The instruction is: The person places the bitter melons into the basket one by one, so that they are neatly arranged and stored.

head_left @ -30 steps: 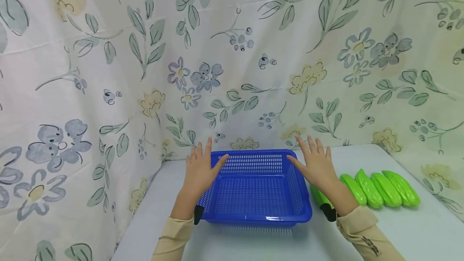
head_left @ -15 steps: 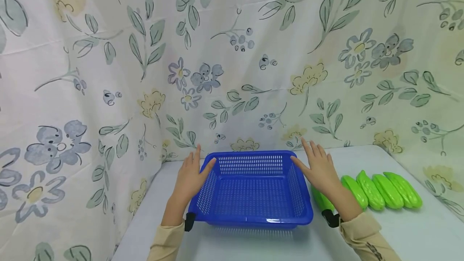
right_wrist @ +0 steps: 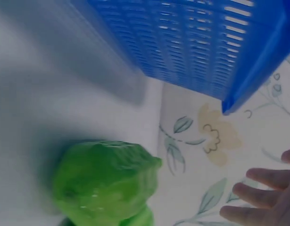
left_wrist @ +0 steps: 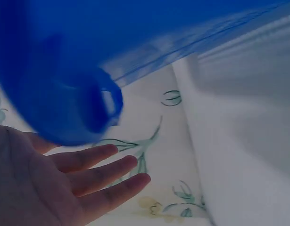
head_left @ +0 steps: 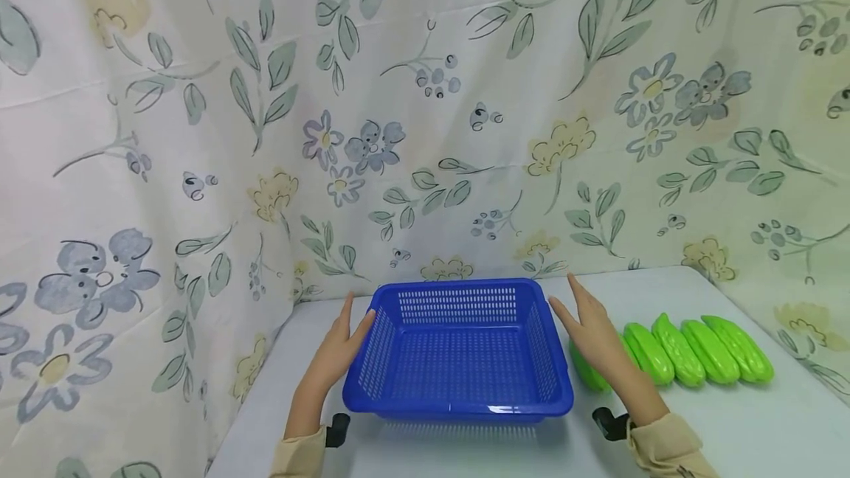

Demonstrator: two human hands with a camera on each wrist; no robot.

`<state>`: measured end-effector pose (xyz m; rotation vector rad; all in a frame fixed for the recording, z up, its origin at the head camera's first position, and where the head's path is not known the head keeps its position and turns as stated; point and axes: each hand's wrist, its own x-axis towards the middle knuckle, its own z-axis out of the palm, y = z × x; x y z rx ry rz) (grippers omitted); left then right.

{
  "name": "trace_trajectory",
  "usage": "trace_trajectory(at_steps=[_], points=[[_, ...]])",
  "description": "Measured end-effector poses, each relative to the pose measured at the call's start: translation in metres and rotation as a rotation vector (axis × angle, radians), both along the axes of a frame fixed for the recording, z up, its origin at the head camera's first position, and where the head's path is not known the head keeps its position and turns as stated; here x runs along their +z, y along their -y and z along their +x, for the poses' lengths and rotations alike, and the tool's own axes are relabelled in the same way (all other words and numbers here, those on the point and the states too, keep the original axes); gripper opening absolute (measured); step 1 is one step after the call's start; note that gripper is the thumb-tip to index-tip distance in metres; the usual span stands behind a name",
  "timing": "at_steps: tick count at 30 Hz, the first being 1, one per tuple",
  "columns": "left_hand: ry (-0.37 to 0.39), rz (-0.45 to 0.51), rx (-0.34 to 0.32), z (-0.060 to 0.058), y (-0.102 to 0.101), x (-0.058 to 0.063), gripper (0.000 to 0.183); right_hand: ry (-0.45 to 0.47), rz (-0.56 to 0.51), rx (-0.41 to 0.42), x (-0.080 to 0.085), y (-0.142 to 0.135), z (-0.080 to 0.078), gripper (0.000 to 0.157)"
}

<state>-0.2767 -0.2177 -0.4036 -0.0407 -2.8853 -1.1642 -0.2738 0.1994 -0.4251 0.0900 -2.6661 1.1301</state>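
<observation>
The blue basket [head_left: 425,409] is sitting level on the tabletop [head_left: 744,430], with the left hand [head_left: 335,351] and the right hand [head_left: 594,333] flanking it, one at each side. The fingers of both hands are extending fairly straight, released and grasping nothing. In the left wrist view the basket is blurring close over the fingers, so I cannot tell whether that hand is touching it; the visible right fingers are showing a gap. In my judgement, working well here is depending on symmetry: palms facing inward at matching height, so that neither side is shoving the basket askew. The right hand is probably needing more care, since the green vegetable-shaped pieces [head_left: 679,352] are lying just beside it, the nearest one partly hiding behind it.
</observation>
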Motion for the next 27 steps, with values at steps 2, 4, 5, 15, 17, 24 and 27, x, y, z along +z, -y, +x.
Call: trace_trajectory(at_steps=[2,4,5,15,17,24,27], points=[[0.015,0.049,-0.001,0.001,0.006,-0.008,0.088,-0.001,-0.024,0.005,-0.007,-0.001,-0.001,0.079],[0.028,0.09,0.002,0.002,0.011,-0.016,0.086,-0.005,-0.04,0.007,-0.013,-0.003,-0.002,0.079],[0.031,0.111,0.002,0.003,0.013,-0.019,0.085,-0.006,-0.046,0.007,-0.016,-0.004,-0.002,0.078],[0.042,0.207,0.004,0.006,0.022,-0.041,0.079,0.024,-0.095,0.003,-0.04,-0.008,-0.001,0.077],[0.043,0.217,0.003,0.006,0.021,-0.042,0.079,0.035,-0.099,-0.001,-0.045,-0.009,-0.002,0.077],[0.048,0.227,0.011,0.002,0.019,-0.044,0.08,0.068,-0.117,0.003,-0.054,-0.012,-0.002,0.079],[0.051,0.228,0.019,-0.001,0.018,-0.046,0.08,0.08,-0.117,-0.003,-0.056,-0.011,-0.002,0.079]])
